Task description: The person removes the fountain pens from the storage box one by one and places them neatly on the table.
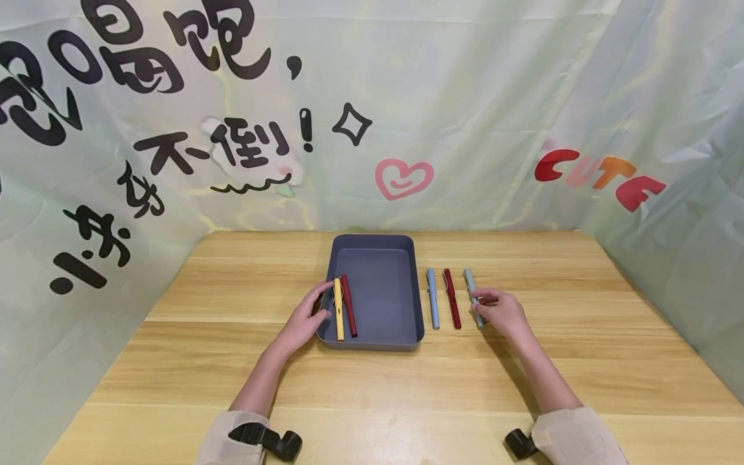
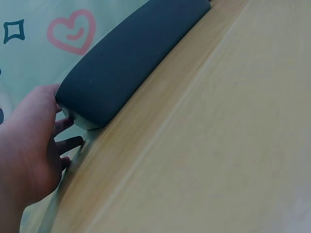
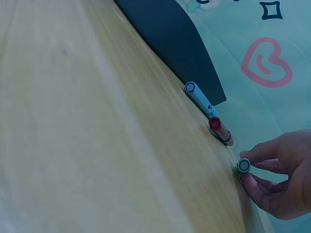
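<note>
A dark grey-blue tray (image 1: 380,258) sits on the table, with a yellow pen (image 1: 339,310) and a dark red pen (image 1: 349,307) lying in its left part. My left hand (image 1: 302,323) holds the tray's left wall, with thumb and index finger over the rim; in the left wrist view the other fingers are outside the wall. To the tray's right, my right hand (image 1: 504,313) pinches a pale teal pen (image 3: 244,165) between thumb and fingers. Beside it a second dark red pen (image 1: 452,300) and a light blue pen (image 1: 433,300) lie roughly parallel on the table.
The wooden table (image 1: 383,400) meets a printed cloth backdrop (image 1: 465,97) at its back and sides. Black camera mounts (image 1: 267,440) are strapped at both sleeves.
</note>
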Available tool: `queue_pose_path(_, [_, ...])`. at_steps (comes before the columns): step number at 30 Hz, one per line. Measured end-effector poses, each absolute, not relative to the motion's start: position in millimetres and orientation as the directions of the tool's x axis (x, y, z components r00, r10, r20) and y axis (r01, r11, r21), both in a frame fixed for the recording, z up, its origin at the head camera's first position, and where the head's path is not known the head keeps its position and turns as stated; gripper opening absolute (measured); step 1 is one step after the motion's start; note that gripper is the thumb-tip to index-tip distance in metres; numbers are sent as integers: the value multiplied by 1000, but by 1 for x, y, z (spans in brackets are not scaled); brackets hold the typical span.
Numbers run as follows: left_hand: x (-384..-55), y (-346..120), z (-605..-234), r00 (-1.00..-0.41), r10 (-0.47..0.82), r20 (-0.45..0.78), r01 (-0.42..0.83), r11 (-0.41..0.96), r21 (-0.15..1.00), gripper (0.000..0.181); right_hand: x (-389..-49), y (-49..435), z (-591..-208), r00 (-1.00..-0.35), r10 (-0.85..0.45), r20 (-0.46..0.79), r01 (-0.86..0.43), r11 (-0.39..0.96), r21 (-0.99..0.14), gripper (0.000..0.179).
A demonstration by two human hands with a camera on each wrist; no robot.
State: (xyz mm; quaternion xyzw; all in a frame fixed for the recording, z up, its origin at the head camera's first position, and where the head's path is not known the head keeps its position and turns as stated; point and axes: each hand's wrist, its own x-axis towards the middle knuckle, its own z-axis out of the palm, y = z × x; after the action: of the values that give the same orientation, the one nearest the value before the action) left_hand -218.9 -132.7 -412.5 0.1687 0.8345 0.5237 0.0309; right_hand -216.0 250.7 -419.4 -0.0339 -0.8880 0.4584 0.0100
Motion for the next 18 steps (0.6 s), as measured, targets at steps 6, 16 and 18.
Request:
queue_pose_path(6, [-220, -134, -413, -939, 322, 123, 249, 386, 888, 56, -216, 251, -419, -998, 69, -4, 44, 587, -808, 30])
queue_pose_path(16, [-218, -134, -412, -938, 327, 119, 247, 383, 890, 56, -218, 251, -421, -997, 80, -12, 58, 597, -800, 29])
queue_pose_path(18, [-218, -133, -411, -938, 326, 120, 248, 386, 889, 56, -218, 251, -422, -997, 82, -11, 58, 600, -798, 29])
